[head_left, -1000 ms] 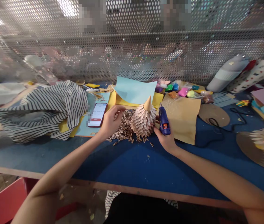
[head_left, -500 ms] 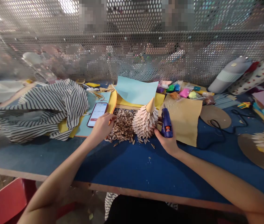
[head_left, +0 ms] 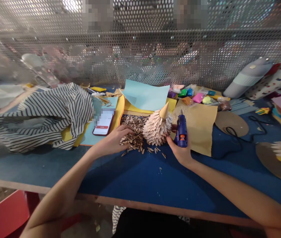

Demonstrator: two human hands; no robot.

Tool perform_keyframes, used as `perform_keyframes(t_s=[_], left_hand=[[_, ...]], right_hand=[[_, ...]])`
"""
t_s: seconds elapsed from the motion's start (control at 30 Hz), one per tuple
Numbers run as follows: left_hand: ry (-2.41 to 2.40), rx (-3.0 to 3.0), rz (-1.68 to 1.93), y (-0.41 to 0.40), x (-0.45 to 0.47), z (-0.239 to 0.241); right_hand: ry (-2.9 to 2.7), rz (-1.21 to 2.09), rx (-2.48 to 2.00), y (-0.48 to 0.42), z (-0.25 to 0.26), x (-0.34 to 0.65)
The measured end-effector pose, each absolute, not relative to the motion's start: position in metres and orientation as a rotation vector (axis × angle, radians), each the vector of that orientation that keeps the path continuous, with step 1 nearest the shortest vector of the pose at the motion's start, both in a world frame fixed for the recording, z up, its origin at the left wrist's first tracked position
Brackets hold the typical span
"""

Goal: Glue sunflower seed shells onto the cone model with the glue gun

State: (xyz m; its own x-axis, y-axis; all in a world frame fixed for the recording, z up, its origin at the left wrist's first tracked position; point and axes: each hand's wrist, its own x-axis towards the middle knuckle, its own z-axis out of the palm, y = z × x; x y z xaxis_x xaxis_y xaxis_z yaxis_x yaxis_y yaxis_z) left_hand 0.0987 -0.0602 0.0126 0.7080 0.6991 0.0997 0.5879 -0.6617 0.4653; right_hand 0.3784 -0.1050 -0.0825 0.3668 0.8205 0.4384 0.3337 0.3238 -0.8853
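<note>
A heap of sunflower seed shells (head_left: 137, 132) lies on the blue table. My left hand (head_left: 117, 138) reaches over its left side, fingers stretched out and their tips among the shells; I see nothing held in them. Just right of the heap stands a cone (head_left: 156, 130) covered in overlapping rows of pale shells, its bare tan tip tilted slightly right. A blue glue gun (head_left: 182, 129) is in my right hand (head_left: 181, 152), nozzle pointing up. The fingers of that hand also touch the cone's right side.
Left of the heap lie a phone (head_left: 104, 122) and a striped cloth (head_left: 56, 115). Coloured clay packets (head_left: 197, 96) and brown paper (head_left: 202, 129) are at the right. A black cord (head_left: 232, 150) runs towards a cardboard disc (head_left: 232, 124). Behind stands a perforated metal screen (head_left: 140, 53).
My left hand has moved right, from beside the phone onto the shell heap, and its fingers have stretched out. The cone and glue gun sit slightly further right in view.
</note>
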Motion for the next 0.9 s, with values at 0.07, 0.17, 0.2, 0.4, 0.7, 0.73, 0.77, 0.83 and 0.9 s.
perform_keyframes(t_s=[0.07, 0.17, 0.2, 0.4, 0.7, 0.73, 0.77, 0.83, 0.9], left_hand=[[0.987, 2.536, 0.352, -0.062, 0.103, 0.009], [1.060, 2.618, 0.331, -0.063, 0.108, -0.002], [1.076, 2.643, 0.328, -0.062, 0.109, -0.006], [1.075, 2.680, 0.501, -0.047, 0.112, -0.023], [1.208, 2.365, 0.918, -0.037, 0.109, -0.013], [1.217, 2.339, 0.922, -0.037, 0.108, -0.012], [1.221, 2.319, 0.925, -0.037, 0.107, -0.012], [1.226, 2.312, 0.951, -0.037, 0.107, -0.013], [1.240, 2.346, 0.998, -0.038, 0.107, -0.014]], right_hand=[[-1.215, 0.449, -1.273, -0.105, -0.083, 0.379], [-1.214, 0.443, -1.291, -0.105, -0.086, 0.380], [-1.211, 0.435, -1.297, -0.105, -0.087, 0.380], [-1.203, 0.409, -1.339, -0.106, -0.091, 0.380], [-1.171, 0.390, -1.365, -0.107, -0.095, 0.379], [-1.176, 0.389, -1.360, -0.107, -0.095, 0.379], [-1.183, 0.391, -1.355, -0.107, -0.094, 0.378], [-1.190, 0.399, -1.350, -0.107, -0.092, 0.378], [-1.190, 0.407, -1.357, -0.107, -0.091, 0.379]])
